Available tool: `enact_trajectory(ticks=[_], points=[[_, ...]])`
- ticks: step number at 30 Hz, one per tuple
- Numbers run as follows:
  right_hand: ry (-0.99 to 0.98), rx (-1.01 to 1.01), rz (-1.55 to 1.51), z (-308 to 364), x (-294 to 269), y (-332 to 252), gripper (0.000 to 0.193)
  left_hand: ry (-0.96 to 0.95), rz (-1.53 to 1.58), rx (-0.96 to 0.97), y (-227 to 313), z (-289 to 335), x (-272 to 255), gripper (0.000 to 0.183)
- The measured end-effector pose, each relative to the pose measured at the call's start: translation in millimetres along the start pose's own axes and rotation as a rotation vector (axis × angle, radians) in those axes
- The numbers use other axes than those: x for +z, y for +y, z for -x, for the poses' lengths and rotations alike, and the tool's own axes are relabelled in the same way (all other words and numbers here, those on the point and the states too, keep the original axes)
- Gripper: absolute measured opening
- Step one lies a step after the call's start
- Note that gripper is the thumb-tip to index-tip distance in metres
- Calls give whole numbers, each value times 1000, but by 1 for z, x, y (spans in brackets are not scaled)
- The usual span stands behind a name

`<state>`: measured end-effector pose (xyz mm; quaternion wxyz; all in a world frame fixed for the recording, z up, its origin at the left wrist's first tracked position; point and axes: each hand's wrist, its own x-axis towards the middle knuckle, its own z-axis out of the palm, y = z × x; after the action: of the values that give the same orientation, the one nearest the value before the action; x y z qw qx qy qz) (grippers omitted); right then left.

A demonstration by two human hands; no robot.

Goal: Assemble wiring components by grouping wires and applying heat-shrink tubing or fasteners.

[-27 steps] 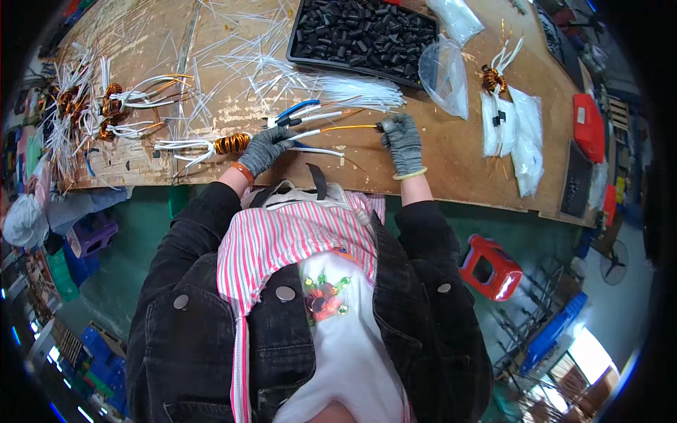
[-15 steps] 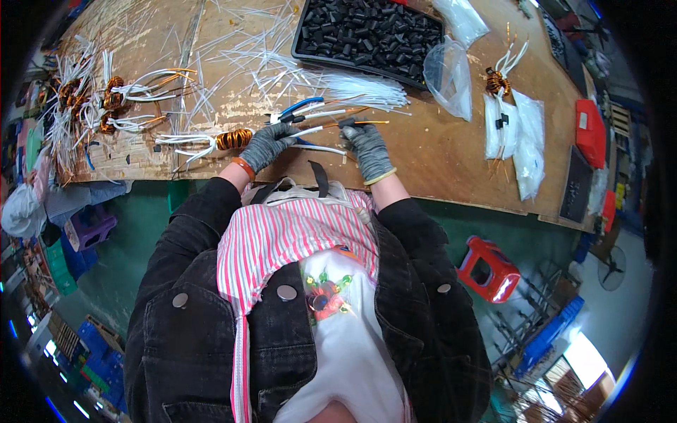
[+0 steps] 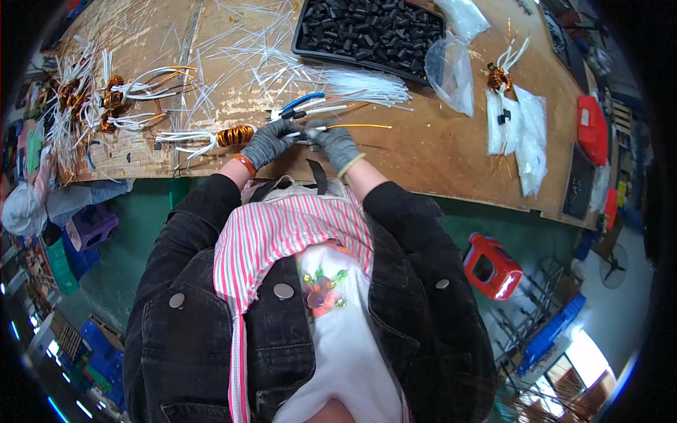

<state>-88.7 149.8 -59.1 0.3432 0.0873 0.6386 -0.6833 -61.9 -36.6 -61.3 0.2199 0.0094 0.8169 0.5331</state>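
My left hand (image 3: 270, 143), in a grey knit glove, is closed around the white-sleeved leads of a copper-wound coil (image 3: 235, 135). The coil lies just left of that hand, more white leads trailing from its far side. My right hand (image 3: 337, 146), also gloved and slightly blurred, has its fingers closed on one lead close to the left fingertips. That lead's bare copper end (image 3: 367, 126) sticks out to the right. Whether a black sleeve sits under the right fingers is hidden. Blue-handled cutters (image 3: 303, 102) lie just beyond my hands, beside a white lead bearing a black sleeve (image 3: 295, 114).
A black tray (image 3: 360, 67) of small black sleeves stands at the back. Loose white tubes (image 3: 367, 88) lie before it. More coils (image 3: 113, 99) sit at left; another coil (image 3: 498, 79) rests on plastic bags (image 3: 530, 141) at right. A red stool (image 3: 492, 266) stands below the table.
My right hand has slid left along the lead toward my left hand, exposing more copper end. The black sleeve it gripped is now out of sight. My left hand stays in place.
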Motion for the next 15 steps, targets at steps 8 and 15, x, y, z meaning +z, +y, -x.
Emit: enact_trajectory(ticks=[8,15], points=[[28,349,-170,11,4,-8,28,176,-294,199,3,12,5,26],[-52,416,-208,35,-46,49,22,45,-787,110,24,15,3,22]])
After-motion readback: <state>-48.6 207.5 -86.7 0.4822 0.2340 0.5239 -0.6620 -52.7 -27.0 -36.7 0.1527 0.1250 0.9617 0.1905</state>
